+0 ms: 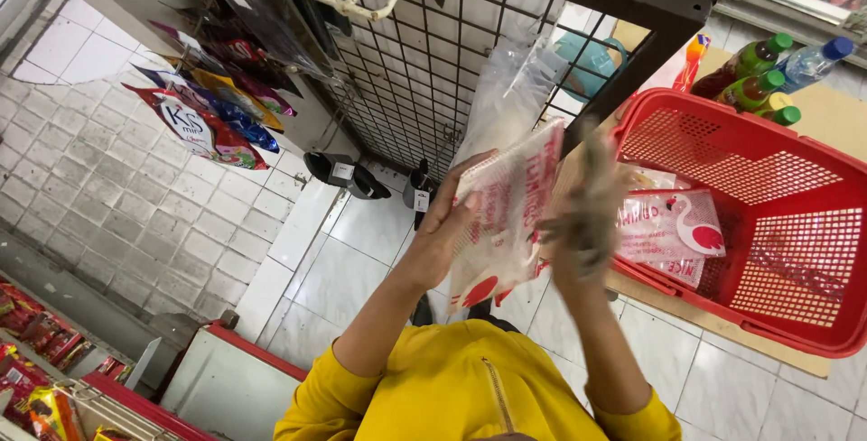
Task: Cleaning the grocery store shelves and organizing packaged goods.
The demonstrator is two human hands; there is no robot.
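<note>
My left hand [447, 224] grips a flat clear plastic packet [506, 211] with red print, held upright in front of my chest. My right hand [587, 211] is blurred by motion just right of the packet, at its edge; whether it grips the packet I cannot tell. A red plastic shopping basket [813, 188] stands to the right. Inside it lies a similar packet [668, 229] with red print and a red bird picture. My sleeves are yellow.
A black wire grid rack [424, 62] stands ahead, with clear bags hanging on it. Colourful snack packets [208, 116] hang at the left. Bottles with green and blue caps [768, 80] stand behind the basket on a brown board. White floor tiles lie below.
</note>
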